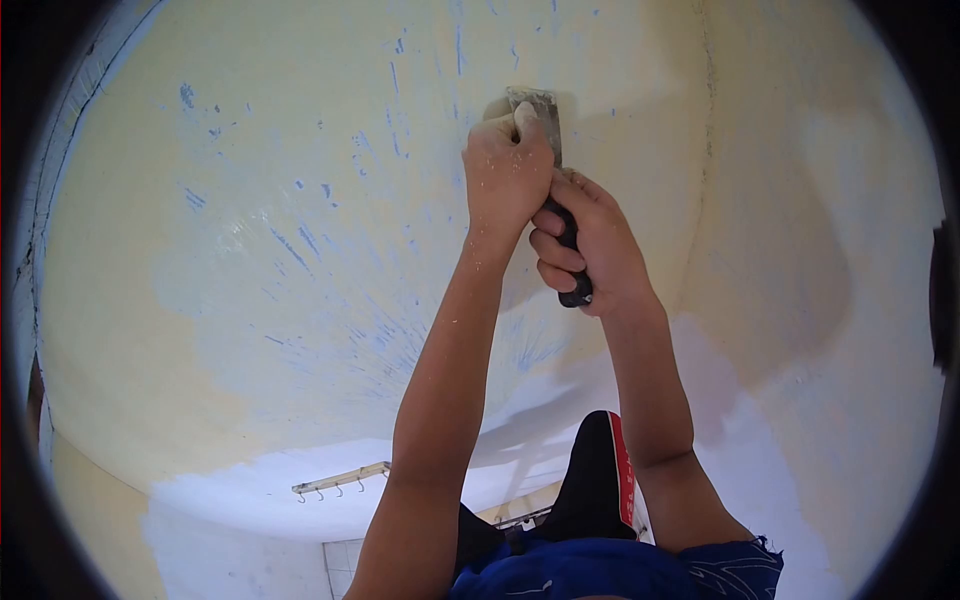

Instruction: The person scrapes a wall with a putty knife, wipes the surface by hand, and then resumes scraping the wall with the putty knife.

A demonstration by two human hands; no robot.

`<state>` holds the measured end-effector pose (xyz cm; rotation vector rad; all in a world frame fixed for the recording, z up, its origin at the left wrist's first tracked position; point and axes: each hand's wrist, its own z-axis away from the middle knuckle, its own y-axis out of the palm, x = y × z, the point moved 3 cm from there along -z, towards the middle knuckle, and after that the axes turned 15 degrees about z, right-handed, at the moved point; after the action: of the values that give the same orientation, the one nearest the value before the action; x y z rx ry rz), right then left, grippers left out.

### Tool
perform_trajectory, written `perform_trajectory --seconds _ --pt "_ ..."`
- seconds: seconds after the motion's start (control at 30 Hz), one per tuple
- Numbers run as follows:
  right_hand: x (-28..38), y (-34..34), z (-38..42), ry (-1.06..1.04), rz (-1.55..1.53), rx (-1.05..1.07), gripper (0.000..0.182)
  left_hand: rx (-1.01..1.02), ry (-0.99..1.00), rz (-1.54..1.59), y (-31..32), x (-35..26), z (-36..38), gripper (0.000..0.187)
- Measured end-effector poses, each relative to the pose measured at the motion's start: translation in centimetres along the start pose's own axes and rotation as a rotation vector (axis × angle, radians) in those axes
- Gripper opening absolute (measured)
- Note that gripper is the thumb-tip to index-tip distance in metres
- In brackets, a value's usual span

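A scraper (548, 110) with a wide flat metal blade and a black handle lies against the wall (330, 130), blade end up. My right hand (615, 240) is wrapped round the handle. Higher up, my left hand (508, 175) is closed at the blade, its thumb on the face and its other fingers partly hidden. The wall is pale yellow, marked with blue streaks and chips to the left of the blade and below it. Pale specks dot my left hand and forearm.
Lower down, the wall turns whitish around a rail with several hooks (342, 480). A rough vertical line (708, 110) runs down the wall to the right. My black-clad leg (592, 470) with a red stripe shows below. A dark object (940, 298) sits at the right edge.
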<state>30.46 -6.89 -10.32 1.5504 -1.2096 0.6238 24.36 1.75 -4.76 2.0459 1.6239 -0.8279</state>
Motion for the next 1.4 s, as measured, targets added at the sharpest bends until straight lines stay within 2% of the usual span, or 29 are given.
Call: perform_trajectory --seconds 0.07,0.17,0.3,0.37,0.57,0.67,0.9,0.97,1.0,1.07,1.1,1.17,1.23,1.3,1.37,1.4 --pt "-0.2 0.3 0.3 0.005 -0.014 -0.011 0.021 0.014 -0.119 0.045 -0.1 -0.3 0.0 0.045" --pt "-0.6 0.5 1.0 0.032 -0.019 -0.023 0.021 0.028 -0.169 0.022 -0.8 0.4 0.7 0.045" --pt "0.2 0.3 -0.1 0.016 0.003 -0.005 0.021 -0.002 -0.107 0.089 -0.2 -0.4 -0.2 0.045" --pt "1.0 0.5 -0.3 -0.016 -0.020 0.006 0.021 0.012 -0.079 0.008 0.1 -1.5 -1.0 0.046" --pt "0.3 0.9 0.8 0.018 -0.041 -0.014 0.021 0.024 -0.157 0.014 -0.6 -1.1 0.4 0.047" --pt "0.7 0.4 -0.2 0.018 -0.053 0.023 0.020 0.017 -0.066 -0.007 -0.2 -1.2 -0.4 0.050" --pt "0.3 0.6 0.8 0.017 -0.090 0.000 0.018 0.015 -0.060 -0.062 -0.2 -1.7 -0.3 0.047" --pt "0.0 0.0 0.5 0.021 -0.091 0.024 0.018 0.042 -0.128 -0.070 -0.2 -0.9 0.1 0.044" --pt "0.1 -0.1 0.2 0.023 -0.091 0.048 0.019 0.042 -0.119 -0.069 -0.1 -0.9 -0.4 0.044" --pt "0.9 -0.3 -0.8 -0.021 -0.093 0.077 0.019 0.024 0.094 -0.079 0.5 -1.3 -1.5 0.044" --pt "1.1 -0.3 -1.1 -0.058 -0.098 0.101 0.019 0.023 0.091 -0.084 0.5 -1.8 -1.7 0.044" --pt "1.5 -0.1 -0.9 -0.065 -0.119 0.090 0.019 0.066 -0.083 -0.090 0.7 -2.3 -2.1 0.041" --pt "1.3 -0.1 -0.3 -0.073 -0.137 0.073 0.018 0.053 -0.022 -0.101 0.5 -1.9 -1.2 0.040" --pt "0.5 0.0 0.6 0.004 -0.138 0.026 0.018 0.038 0.056 -0.110 0.3 -2.0 -0.6 0.040" --pt "0.7 -0.3 0.5 0.014 -0.131 0.043 0.018 0.072 -0.157 -0.119 0.1 -1.3 -0.2 0.041" --pt "0.8 -0.4 0.4 0.023 -0.125 0.059 0.019 0.073 -0.150 -0.118 0.4 -1.2 -0.8 0.041"
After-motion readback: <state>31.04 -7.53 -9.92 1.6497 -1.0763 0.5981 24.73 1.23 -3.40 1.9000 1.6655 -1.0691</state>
